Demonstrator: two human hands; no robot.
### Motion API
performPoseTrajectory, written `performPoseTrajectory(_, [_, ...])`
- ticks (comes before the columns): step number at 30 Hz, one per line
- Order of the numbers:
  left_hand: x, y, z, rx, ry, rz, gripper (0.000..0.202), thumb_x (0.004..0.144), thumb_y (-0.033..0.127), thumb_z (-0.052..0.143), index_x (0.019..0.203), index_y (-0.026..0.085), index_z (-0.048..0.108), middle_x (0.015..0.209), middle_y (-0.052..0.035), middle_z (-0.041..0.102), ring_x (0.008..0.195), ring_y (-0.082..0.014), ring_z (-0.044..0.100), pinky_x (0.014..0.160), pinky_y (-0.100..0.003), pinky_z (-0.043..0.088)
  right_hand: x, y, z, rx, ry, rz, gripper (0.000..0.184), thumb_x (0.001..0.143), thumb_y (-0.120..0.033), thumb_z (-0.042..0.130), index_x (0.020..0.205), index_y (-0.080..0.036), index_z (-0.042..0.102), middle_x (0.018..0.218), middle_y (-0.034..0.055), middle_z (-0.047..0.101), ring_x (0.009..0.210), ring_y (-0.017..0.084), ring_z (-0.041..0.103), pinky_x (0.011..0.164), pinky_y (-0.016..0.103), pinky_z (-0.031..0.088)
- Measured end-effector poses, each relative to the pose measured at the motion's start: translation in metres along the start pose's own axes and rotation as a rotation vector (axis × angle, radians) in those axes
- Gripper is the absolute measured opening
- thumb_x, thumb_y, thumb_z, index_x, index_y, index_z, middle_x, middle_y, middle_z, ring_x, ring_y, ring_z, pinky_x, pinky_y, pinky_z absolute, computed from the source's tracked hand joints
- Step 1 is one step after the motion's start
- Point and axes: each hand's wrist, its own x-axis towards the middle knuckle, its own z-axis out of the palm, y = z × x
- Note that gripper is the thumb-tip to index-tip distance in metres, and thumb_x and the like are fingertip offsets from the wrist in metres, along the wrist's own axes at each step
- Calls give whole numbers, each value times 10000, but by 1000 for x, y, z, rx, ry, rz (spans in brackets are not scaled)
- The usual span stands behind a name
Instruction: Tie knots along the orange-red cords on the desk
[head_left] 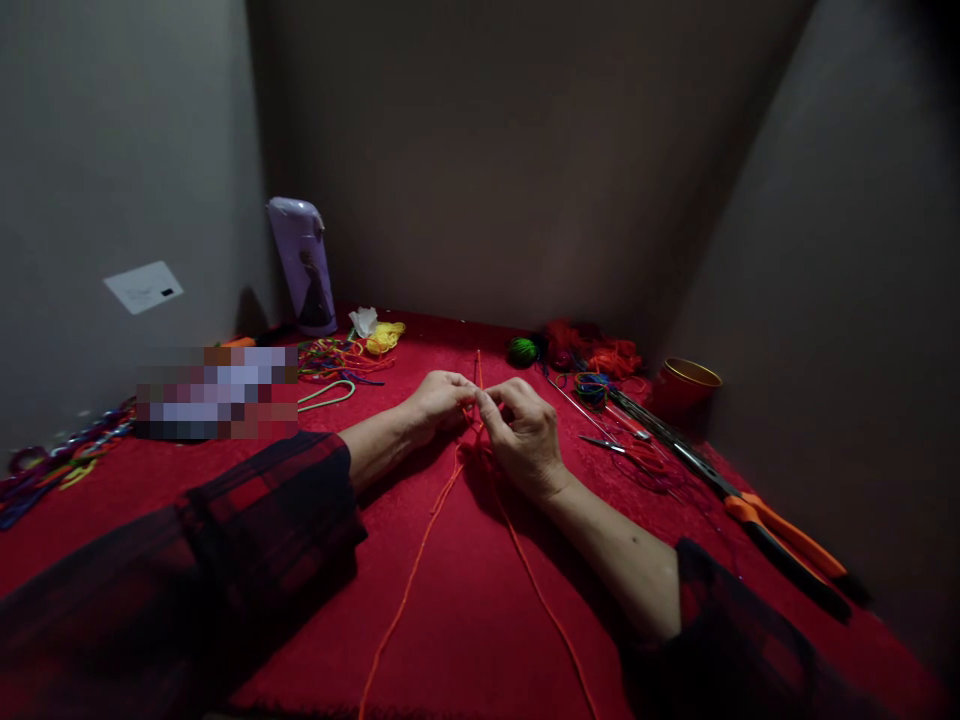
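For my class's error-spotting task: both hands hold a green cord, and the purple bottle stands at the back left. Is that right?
Not quite: the cord is orange, as the head view shows; left hand, right hand and purple bottle are as stated.

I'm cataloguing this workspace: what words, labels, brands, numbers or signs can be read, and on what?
None can be read.
White label on the grey wall: faint marks, too small to read.
Purple bottle: dark picture, no legible text.
Pixelated patch: nothing readable.

Matt cord (409,590), velvety red cloth (480,620), smooth bottle (294,240)
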Motion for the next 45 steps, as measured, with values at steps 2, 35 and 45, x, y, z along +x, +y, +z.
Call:
performPoseTrajectory(2, [1, -1, 0, -7, -2, 2, 210, 790, 79, 477, 593, 152, 468, 324, 79, 328, 245, -24, 215, 318, -194, 106, 1, 0, -1, -7, 39, 38, 233, 899, -280, 498, 763, -139, 623, 766, 29, 530, 645, 85, 466, 619, 205, 351])
performPoseTrajectory(35, [-3, -1, 2, 27, -3, 18, 150, 780, 89, 515, 638, 135, 499, 382, 62, 436, 260, -21, 253, 317, -185, 136, 12, 21, 11, 650, -373, 770, 354, 710, -486, 512, 681, -153, 394, 486, -60, 328, 347, 27, 248, 344, 154, 168])
performPoseTrajectory(45, [-1, -8, 6, 253, 104, 146, 102, 711, 88, 543, 616, 127, 534, 436, 63, 433, 373, -43, 344, 420, -185, 252, 11, 38, 13, 331, -268, 637, 380, 710, -498, 516, 609, -132, 500, 476, -20, 372, 416, 59, 304, 415, 188, 193])
